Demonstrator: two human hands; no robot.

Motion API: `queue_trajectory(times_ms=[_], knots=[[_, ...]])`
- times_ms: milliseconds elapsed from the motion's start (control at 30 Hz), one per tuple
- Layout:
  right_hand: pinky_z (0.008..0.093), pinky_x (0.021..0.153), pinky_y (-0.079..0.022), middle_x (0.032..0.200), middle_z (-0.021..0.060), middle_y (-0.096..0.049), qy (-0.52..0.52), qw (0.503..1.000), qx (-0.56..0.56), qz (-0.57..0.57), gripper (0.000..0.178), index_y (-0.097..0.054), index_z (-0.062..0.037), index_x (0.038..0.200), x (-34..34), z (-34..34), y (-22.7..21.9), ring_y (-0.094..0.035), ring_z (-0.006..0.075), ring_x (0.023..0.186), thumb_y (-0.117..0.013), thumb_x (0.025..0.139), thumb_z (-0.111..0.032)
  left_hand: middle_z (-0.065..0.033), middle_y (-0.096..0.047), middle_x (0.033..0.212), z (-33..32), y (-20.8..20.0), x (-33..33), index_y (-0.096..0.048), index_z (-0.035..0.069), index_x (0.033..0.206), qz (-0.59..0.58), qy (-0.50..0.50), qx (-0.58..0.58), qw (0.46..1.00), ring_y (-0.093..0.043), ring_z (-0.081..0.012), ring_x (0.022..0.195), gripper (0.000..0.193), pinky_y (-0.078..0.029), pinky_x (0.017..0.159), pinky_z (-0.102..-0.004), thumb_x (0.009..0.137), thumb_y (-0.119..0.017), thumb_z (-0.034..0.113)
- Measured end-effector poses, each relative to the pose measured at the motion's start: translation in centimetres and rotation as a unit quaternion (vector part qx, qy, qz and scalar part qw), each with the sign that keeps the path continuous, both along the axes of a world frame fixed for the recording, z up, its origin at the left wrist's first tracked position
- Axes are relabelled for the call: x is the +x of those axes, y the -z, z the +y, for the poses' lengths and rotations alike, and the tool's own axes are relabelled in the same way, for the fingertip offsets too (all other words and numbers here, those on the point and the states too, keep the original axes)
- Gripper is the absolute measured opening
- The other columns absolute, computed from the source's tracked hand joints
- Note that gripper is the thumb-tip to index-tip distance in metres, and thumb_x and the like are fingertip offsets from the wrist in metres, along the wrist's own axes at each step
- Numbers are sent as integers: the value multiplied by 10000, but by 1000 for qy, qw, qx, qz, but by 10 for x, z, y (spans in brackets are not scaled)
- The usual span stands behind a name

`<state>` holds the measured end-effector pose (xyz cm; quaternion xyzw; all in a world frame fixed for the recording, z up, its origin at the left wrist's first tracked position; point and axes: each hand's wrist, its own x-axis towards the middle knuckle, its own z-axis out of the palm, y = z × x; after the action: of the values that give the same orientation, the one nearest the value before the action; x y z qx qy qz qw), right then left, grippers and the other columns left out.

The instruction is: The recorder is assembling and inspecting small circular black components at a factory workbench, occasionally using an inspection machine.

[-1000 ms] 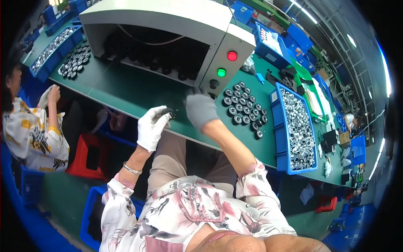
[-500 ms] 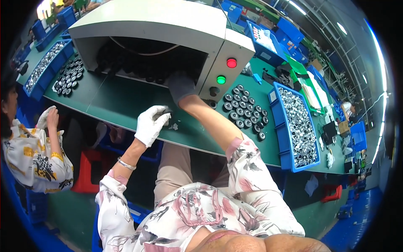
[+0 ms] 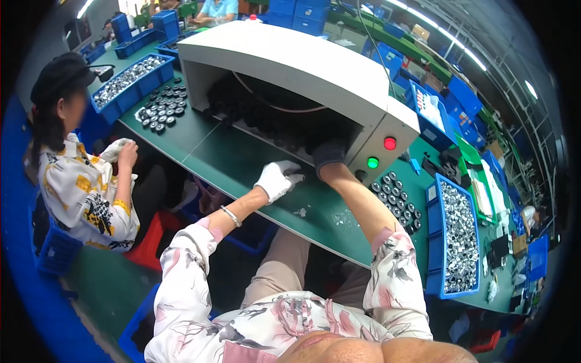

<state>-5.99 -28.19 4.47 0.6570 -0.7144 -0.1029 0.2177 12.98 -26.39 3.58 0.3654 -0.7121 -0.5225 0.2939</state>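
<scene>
My left hand (image 3: 278,179) wears a white glove and rests on the green bench (image 3: 242,163) in front of the white machine housing (image 3: 290,66). Its fingers are curled and nothing shows in them. My right hand (image 3: 328,155), in a grey glove, reaches into the machine's dark opening (image 3: 272,124) near its right end. Its fingertips are hidden inside. A row of dark round parts lies along the floor of the opening.
Red (image 3: 390,143) and green (image 3: 373,162) buttons sit on the machine's right front. Several black round parts (image 3: 396,199) stand right of my arm, beside a blue bin of metal parts (image 3: 460,242). Another person (image 3: 85,175) sits to the left, by more parts (image 3: 160,109).
My right hand has gone from the bench, where it met my left hand, forward into the machine's opening. My left hand stayed on the bench.
</scene>
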Motion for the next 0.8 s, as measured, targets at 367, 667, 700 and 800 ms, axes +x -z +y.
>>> queue_trajectory(times_ms=[367, 667, 700, 800], knots=[[471, 883, -491, 993, 97, -732, -27, 999, 43, -20, 248, -758, -122, 1039, 38, 45, -45, -671, 322, 1044, -592, 856, -144, -111, -723, 894, -7, 10, 1, -669, -57, 1169, 10, -18, 29, 999, -660, -137, 688, 338, -559, 636, -266, 885, -740, 111], [490, 706, -527, 887, 209, -661, -107, 948, -71, -290, 278, -614, -27, 987, -3, 168, -59, -652, 408, 809, -675, 756, -170, -108, -730, 884, -17, -9, -61, -692, -26, 1147, 25, 6, 10, 1000, -679, -140, 675, 308, -579, 606, -280, 872, -742, 103], [490, 706, -527, 887, 209, -661, -94, 949, -73, -291, 278, -614, -27, 987, -9, 179, -56, -652, 408, 809, -675, 756, -170, -116, -732, 893, -21, -6, -74, -690, -24, 1161, 5, 4, -17, 1000, -682, -145, 670, 316, -580, 604, -283, 876, -739, 105], [487, 727, -516, 919, 195, -660, -28, 931, -102, -348, 282, -611, -37, 988, -23, 207, -48, -646, 395, 845, -682, 755, -179, -135, -734, 928, -31, 8, -106, -685, -18, 1183, -19, 17, -88, 996, -691, -161, 667, 327, -581, 604, -292, 885, -730, 108]])
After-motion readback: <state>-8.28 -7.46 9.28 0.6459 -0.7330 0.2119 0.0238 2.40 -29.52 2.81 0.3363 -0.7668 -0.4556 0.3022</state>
